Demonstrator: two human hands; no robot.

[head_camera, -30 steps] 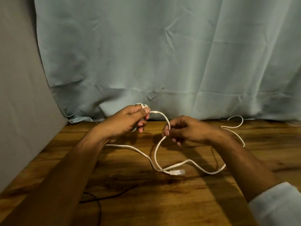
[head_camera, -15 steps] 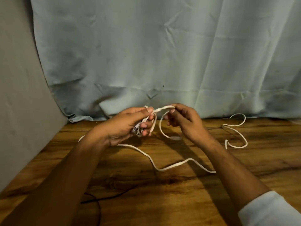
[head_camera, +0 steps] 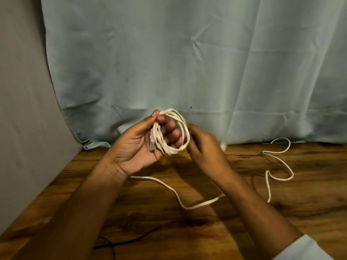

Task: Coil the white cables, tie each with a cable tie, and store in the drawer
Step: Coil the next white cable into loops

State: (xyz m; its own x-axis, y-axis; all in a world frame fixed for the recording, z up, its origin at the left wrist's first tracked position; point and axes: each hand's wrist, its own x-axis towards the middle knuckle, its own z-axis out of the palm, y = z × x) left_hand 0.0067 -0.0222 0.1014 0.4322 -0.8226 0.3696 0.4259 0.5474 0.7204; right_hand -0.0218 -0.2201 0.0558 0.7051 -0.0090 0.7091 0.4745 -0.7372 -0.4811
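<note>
Hanging coiled in the left hand (head_camera: 137, 149): white cable (head_camera: 170, 150).

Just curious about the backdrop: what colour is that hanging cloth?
The cloth is plain pale blue-grey, clearest in the head view.

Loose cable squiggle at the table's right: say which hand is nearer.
Right. The right hand sits left of the squiggle, clear of it; the left hand, gripping the coil, is farther left.

Your right arm wears a pale white sleeve (head_camera: 305, 249), its cuff sitting well back from your right hand (head_camera: 205, 149), far up the forearm. Your left hand (head_camera: 138, 147) and its forearm show bare all the way back from the wrist.
</note>
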